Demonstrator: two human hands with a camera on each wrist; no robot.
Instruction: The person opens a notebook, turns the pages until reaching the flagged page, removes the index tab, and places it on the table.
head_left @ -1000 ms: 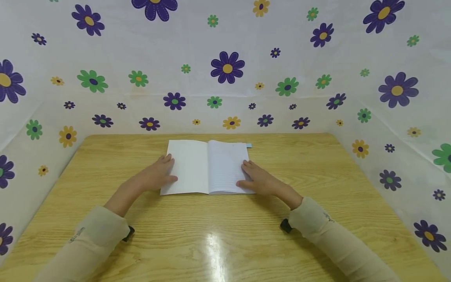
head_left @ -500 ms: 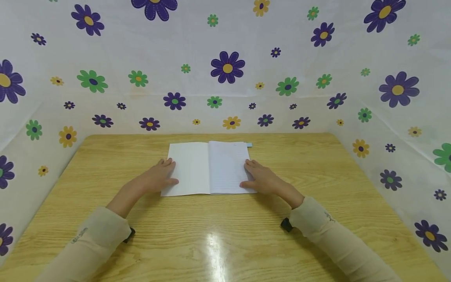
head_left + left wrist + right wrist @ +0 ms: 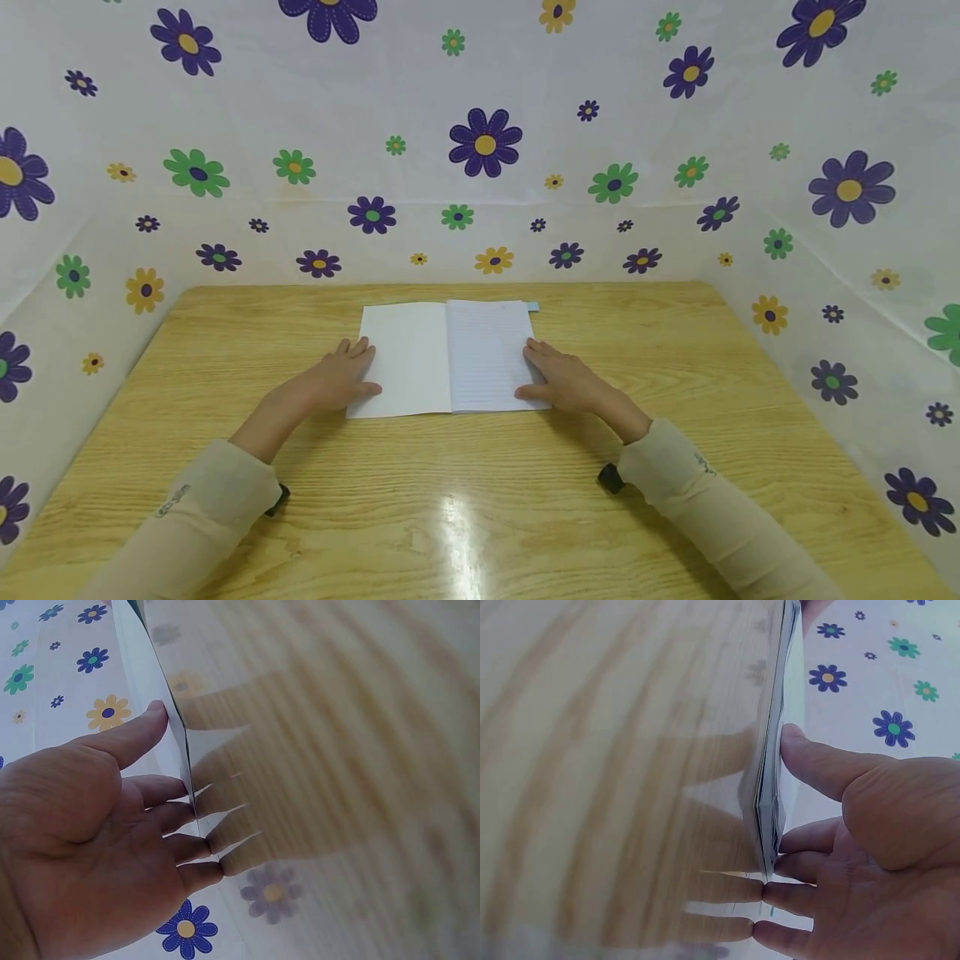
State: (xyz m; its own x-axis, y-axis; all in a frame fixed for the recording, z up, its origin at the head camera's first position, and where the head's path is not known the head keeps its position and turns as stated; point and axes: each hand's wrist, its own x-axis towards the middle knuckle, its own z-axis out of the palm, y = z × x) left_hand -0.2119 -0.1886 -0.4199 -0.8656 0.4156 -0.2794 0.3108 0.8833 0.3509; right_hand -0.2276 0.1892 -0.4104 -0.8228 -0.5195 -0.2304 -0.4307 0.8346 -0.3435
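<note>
A notebook lies open and flat on the wooden table, a plain white page on its left side and a lined page on its right. At its left edge rests my left hand, the thumb on the white page and the fingers spread. My right hand rests at the opposite edge, its thumb on the lined page. In the left wrist view the fingertips of that hand touch the tabletop. The right wrist view shows the stack of page edges beside my right fingers, seen from the side.
A light blue tab sticks out at the notebook's top right corner. The glossy wooden table extends around it. White cloth with printed flowers stands behind and along both sides.
The notebook's right-hand pages, slightly raised earlier, now lie flatter. The left page's top edge has come down a little. Both hands have shifted very slightly to the right with the notebook.
</note>
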